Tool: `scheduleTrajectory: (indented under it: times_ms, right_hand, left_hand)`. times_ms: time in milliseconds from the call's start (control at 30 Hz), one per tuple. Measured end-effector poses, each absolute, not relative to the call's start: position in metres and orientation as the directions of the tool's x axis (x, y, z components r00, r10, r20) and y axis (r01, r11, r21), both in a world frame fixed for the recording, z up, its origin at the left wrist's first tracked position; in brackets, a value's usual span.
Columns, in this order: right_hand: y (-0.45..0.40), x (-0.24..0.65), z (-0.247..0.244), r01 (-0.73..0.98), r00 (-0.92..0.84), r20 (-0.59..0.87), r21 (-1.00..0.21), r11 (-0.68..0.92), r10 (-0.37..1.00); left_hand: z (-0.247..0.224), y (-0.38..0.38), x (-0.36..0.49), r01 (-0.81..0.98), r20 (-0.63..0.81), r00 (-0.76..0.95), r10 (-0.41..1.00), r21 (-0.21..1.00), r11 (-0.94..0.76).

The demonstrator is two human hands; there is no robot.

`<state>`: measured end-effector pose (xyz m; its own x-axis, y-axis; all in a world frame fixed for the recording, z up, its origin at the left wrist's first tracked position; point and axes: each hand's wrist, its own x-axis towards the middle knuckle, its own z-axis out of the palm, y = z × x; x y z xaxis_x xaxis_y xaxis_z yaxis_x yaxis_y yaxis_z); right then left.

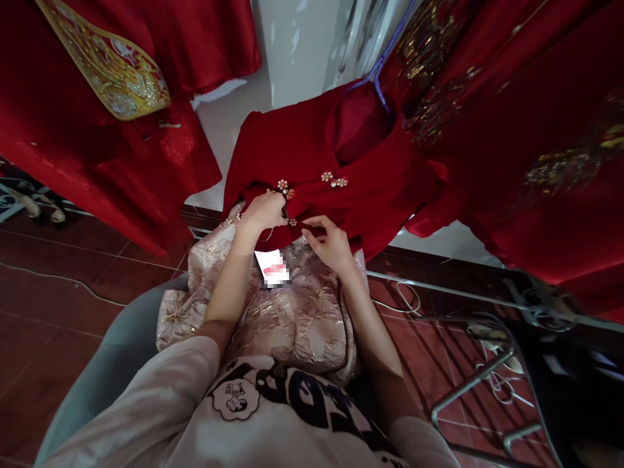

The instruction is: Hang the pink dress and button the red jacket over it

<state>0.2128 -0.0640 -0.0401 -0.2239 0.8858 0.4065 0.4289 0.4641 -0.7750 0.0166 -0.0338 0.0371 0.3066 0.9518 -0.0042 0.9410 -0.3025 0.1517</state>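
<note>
A red jacket [302, 140] hangs on a purple hanger [376, 77] in front of me, its lower part over my lap. Flower-shaped pearl buttons [334, 179] run down its front. My left hand [264, 212] is closed on the jacket's front edge, beside a small flower button [292, 222]; its fingertips are partly hidden. To the right of that button, my right hand [329, 244] lies close to the red cloth with thumb and forefinger apart. Beneath both hands a pale pink brocade garment [297, 318] covers my lap, with a white tag [272, 266] on it.
Red embroidered garments [121, 78] hang at the left, and more red beaded clothes [511, 149] at the right. I sit on a grey-green chair [117, 364]. A metal-framed black chair [560, 383] stands at the lower right. A cable [73, 281] crosses the tiled floor.
</note>
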Motion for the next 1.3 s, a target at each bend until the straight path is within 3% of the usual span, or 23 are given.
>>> scheduleTrajectory:
  times_ms: [267,600,867,1033,1300]
  right_hand:
    - [-0.059,0.208,-0.052,0.399,-0.265,0.345,-0.811,0.428,0.900]
    - [-0.059,0.206,-0.052,0.396,-0.258,0.340,-0.816,0.420,0.904]
    - [-0.059,0.205,-0.052,0.390,-0.251,0.335,-0.824,0.412,0.908]
    - [-0.059,0.204,-0.052,0.398,-0.239,0.304,-0.836,0.379,0.922]
    - [-0.058,0.203,-0.054,0.417,-0.219,0.295,-0.834,0.362,0.930]
  left_hand:
    - [0.035,-0.031,0.018,0.906,0.157,0.402,0.902,0.079,-0.417]
    - [0.032,-0.030,0.018,0.897,0.167,0.386,0.907,0.160,-0.411]
    - [0.022,-0.018,0.015,0.880,0.204,0.416,0.886,0.156,-0.449]
    - [0.019,-0.014,0.013,0.824,0.250,0.471,0.846,0.219,-0.523]
    - [0.020,-0.015,0.017,0.823,0.260,0.427,0.866,0.286,-0.491]
